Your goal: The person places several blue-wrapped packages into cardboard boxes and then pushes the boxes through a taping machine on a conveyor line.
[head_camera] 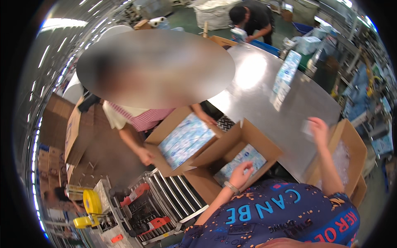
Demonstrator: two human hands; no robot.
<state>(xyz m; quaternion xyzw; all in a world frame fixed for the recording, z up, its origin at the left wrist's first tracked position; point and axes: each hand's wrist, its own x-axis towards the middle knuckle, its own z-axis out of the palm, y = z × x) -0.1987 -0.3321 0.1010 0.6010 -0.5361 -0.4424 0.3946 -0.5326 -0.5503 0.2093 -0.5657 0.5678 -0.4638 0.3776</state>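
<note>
My left hand (241,175) is over an open cardboard box (263,136) partly filled with blue-and-white printed packs (245,156); its fingers are curled, and whether they touch anything cannot be told. On the right, my right hand (318,128) is raised above the edge of the metal table (257,102). A blurred, whitish, see-through thing (307,130) shows at its fingertips. Below that hand, an open carton (355,148) contains clear plastic material (341,161). A row of similar printed packs (287,73) lies on the table, beyond my right hand.
Across from me, a co-worker's hands (145,156) are at another box (173,124) full of printed packs. A roller conveyor (176,192) and a taping machine with yellow tape rolls (92,201) stand at lower left. Another person (254,18) handles a pack beyond the table.
</note>
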